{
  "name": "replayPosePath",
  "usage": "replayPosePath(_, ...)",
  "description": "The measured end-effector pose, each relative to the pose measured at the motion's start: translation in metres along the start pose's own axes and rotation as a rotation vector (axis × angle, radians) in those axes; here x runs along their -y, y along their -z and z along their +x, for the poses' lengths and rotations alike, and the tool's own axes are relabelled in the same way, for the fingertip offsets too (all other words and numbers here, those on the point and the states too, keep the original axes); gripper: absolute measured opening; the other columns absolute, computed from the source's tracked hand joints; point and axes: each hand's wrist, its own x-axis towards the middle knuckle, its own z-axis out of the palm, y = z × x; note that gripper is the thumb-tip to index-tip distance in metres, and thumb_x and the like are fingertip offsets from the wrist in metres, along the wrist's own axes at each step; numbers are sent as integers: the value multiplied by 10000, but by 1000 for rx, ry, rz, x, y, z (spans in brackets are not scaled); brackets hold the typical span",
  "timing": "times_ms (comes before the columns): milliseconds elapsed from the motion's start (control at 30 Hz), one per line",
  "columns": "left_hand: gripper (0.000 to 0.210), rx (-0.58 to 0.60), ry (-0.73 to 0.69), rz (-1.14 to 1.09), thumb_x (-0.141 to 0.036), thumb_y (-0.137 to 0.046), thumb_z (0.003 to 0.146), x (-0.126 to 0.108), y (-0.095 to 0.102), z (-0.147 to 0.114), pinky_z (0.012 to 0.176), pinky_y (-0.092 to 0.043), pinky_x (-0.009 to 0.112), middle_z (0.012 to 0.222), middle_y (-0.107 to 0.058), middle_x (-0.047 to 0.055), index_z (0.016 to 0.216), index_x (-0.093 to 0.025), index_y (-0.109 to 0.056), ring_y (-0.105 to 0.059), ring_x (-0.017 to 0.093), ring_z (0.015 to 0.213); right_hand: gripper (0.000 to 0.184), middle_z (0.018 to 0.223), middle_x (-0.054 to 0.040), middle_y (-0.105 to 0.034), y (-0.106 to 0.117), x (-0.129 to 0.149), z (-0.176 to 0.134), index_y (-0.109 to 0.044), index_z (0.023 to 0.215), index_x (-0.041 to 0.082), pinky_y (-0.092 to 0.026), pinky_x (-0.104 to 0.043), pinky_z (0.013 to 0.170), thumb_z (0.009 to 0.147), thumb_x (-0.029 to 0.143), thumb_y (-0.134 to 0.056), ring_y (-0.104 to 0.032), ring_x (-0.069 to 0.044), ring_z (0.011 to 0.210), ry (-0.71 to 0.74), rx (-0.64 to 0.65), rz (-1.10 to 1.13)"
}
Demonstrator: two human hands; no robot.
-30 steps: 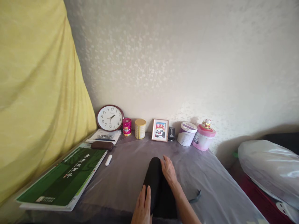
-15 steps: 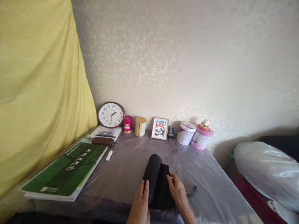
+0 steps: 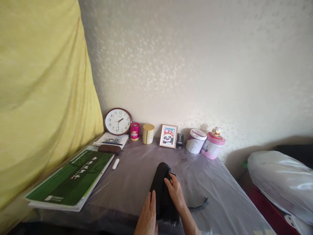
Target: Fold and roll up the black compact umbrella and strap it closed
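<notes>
A black roll of fabric-like material (image 3: 160,182) lies lengthwise on the table in front of me, its far end rounded. My left hand (image 3: 148,209) is pressed along its left side, fingers straight and close together, thumb mostly hidden. My right hand (image 3: 175,192) grips the loose flap on the right side and bends it up against the roll, fingertips resting near the top. A dark grey strap (image 3: 199,205) trails over the table to the right of my right forearm.
The table (image 3: 132,189) has a clear plastic cover. At left lie a green book (image 3: 73,179), a brown case (image 3: 109,149) and a white stick-like object (image 3: 115,164). Along the wall stand a clock (image 3: 118,121), a pink tin (image 3: 134,131), a yellow-lidded can (image 3: 148,134), a panda picture (image 3: 168,135) and tubs (image 3: 195,141).
My right hand has moved left and slightly away from me, bringing the right flap up against the roll. The strap has shifted a little. My left hand stays on the left side.
</notes>
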Motion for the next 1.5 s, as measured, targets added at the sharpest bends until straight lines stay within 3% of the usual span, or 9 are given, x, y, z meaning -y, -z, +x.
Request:
replayPosePath(300, 927, 20, 4, -15, 25, -406, 545, 5, 1, 1, 1057, -301, 301, 1476, -183, 140, 1398, -115, -74, -230, 213, 1344, 321, 872, -84, -685, -18, 13, 7, -581, 1037, 163, -501, -317, 725, 767, 323, -515, -648, -221, 823, 65, 56, -62)
replayPosePath(500, 915, 12, -16, -25, -8, -419, 545, 13, -3, 4, 1072, -276, 310, 1467, -205, 155, 1396, -70, -88, -236, 207, 1343, 249, 571, 14, -594, -23, 20, 10, -561, 974, 158, -445, -247, 524, 752, 268, -534, -591, -155, 561, 35, 134, -116)
replayPosePath(633, 912, -1, -63, -39, -24, -427, 566, 21, -9, 6, 1084, -269, 354, 1465, -210, 157, 1400, -78, -65, -232, 223, 1344, 259, 546, 44, -575, -24, 28, 7, -506, 998, 160, -405, -218, 419, 779, 296, -482, -546, -118, 441, -24, 249, -11)
replayPosePath(733, 977, -21, -80, -56, -25, -446, 575, 24, -10, 5, 1082, -273, 408, 1459, -220, 173, 1394, -102, 81, -244, 254, 1337, 223, 637, 18, -646, -26, 34, 4, -488, 955, 166, -386, -190, 355, 818, 317, -397, -524, -87, 369, -95, 406, 109)
replayPosePath(867, 1066, -118, -103, -71, 10, -452, 590, 19, -3, 1, 1065, -303, 375, 1483, -164, 153, 1314, -171, 309, -250, 216, 1340, 179, 682, 4, -681, -27, 38, 2, -504, 800, 177, -386, -154, 366, 831, 319, -399, -532, -63, 382, -64, 465, 108)
replayPosePath(1100, 902, -13, 33, 149, -27, -484, 614, 6, 8, 0, 923, -422, 328, 1281, -468, 161, 1406, -141, -67, -516, 244, 1112, 206, 674, 18, -687, -23, 42, -5, -553, 817, 200, -438, -193, 470, 875, 317, -394, -560, -84, 438, 83, 469, 80)
replayPosePath(1233, 849, -5, 68, 165, 7, -443, 613, 8, 1, 2, 958, -387, 293, 1327, -431, 161, 1396, -107, -138, -480, 223, 1160, 219, 793, -15, -686, -14, 41, -16, -624, 875, 215, -487, -265, 707, 890, 286, -417, -624, -142, 731, 350, 292, -65)
replayPosePath(1367, 826, -10, 89, 179, 8, -432, 614, 14, -8, 3, 983, -361, 286, 1338, -432, 153, 1390, -94, -168, -440, 219, 1211, 237, 1027, -48, -666, -10, 29, -18, -653, 957, 221, -374, -380, 982, 892, 223, -426, -510, -199, 1110, 605, 237, -195)
replayPosePath(1500, 801, -10, 97, 193, -3, -431, 623, 15, -10, 2, 986, -355, 280, 1331, -445, 148, 1384, -85, -193, -451, 218, 1202, 284, 1108, -36, -643, -16, 17, -5, -635, 1034, 235, -248, -446, 1061, 911, 201, -382, -440, -187, 1201, 610, 269, -290)
